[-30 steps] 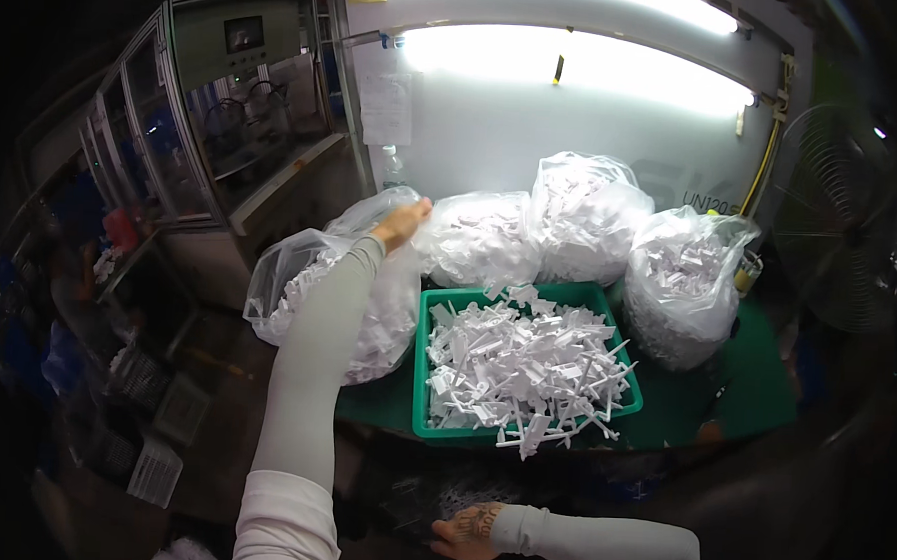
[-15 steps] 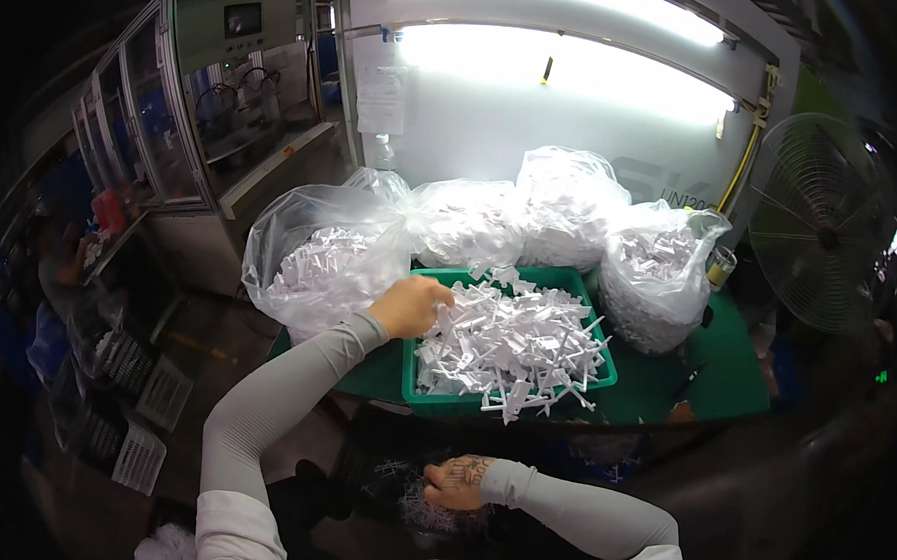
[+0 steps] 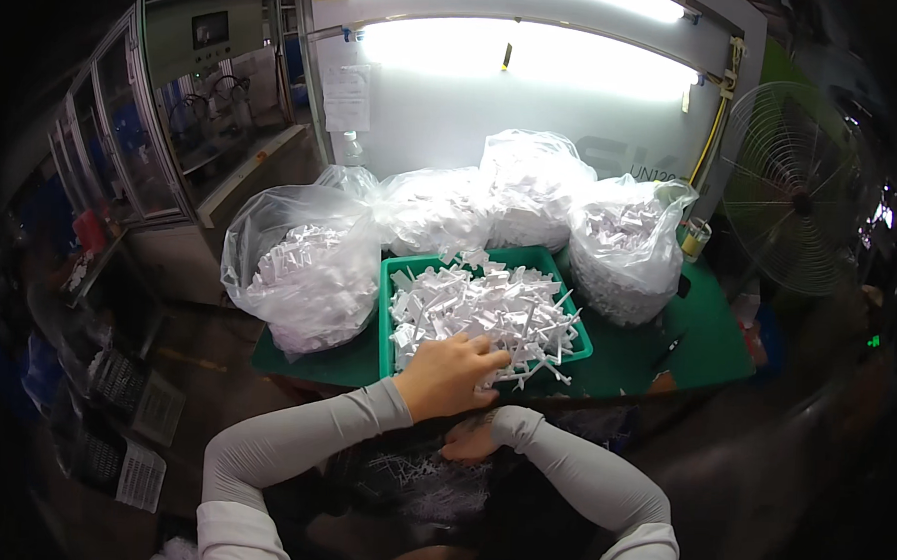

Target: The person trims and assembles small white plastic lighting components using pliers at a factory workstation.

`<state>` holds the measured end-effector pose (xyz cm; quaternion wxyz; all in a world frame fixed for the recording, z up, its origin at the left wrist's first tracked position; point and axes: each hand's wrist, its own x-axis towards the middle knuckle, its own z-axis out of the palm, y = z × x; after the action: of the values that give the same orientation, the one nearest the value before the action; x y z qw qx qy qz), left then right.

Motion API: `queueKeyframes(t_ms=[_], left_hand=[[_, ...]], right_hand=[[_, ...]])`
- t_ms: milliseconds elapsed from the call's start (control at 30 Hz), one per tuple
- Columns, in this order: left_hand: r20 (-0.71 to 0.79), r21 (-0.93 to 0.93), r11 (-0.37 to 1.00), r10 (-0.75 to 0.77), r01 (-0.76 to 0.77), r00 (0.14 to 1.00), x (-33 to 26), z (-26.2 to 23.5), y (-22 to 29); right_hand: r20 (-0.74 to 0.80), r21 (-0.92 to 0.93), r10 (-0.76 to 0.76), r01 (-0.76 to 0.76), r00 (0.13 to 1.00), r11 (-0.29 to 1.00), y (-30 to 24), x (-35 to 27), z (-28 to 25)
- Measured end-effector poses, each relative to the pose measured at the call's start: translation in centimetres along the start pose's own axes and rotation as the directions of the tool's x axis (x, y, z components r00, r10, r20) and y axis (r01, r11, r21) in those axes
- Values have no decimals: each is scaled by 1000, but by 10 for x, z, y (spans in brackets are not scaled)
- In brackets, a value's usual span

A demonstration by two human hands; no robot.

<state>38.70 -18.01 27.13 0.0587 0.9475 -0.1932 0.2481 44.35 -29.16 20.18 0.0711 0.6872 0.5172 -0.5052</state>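
Observation:
A green tray [image 3: 583, 348] on the table is heaped with small white plastic parts [image 3: 487, 307]. My left hand [image 3: 449, 378] is over the tray's front edge, its fingers curled around some of these parts. Lower down, below the table edge, my right hand [image 3: 472, 439] is closed, partly covered by my left hand and wrist. What it holds, if anything, I cannot make out. Beneath it, thin white plastic bits [image 3: 430, 484] lie on a dark surface or in a dark container; which one is too dim to tell.
Clear plastic bags full of white parts stand around the tray, one at left [image 3: 304, 274], one at right [image 3: 625, 253], others behind. The green table [image 3: 711, 342] also bears a small can [image 3: 696, 239]. A large fan [image 3: 800, 200] stands at right; dark crates [image 3: 140, 472] at lower left.
My left hand has moved from the tray's left back part to its front edge, toward me and right. My right hand is slightly higher in view. The whole view has shifted.

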Motion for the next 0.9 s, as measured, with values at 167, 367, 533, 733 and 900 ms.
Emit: queueKeyframes(t_ms=[167, 367, 533, 733, 900], left_hand=[[224, -529, 740, -350, 415, 909, 4, -19, -31], [-67, -570, 749, -453, 338, 889, 18, -1, -88], [35, -750, 436, -726, 498, 687, 29, 11, -134], [-34, -677, 467, -792, 569, 610, 15, 14, -138], [-384, -217, 782, -619, 584, 685, 32, -11, -133]], right_hand=[[-180, -76, -100, 87, 979, 993, 32, 21, 18], [-146, 25, -13, 17, 989, 1000, 7, -19, 1], [-294, 99, -110, 144, 949, 985, 15, -20, -2], [-447, 254, -191, 329, 874, 910, 14, -34, -12], [-548, 280, -253, 460, 797, 842, 8, -22, -16]])
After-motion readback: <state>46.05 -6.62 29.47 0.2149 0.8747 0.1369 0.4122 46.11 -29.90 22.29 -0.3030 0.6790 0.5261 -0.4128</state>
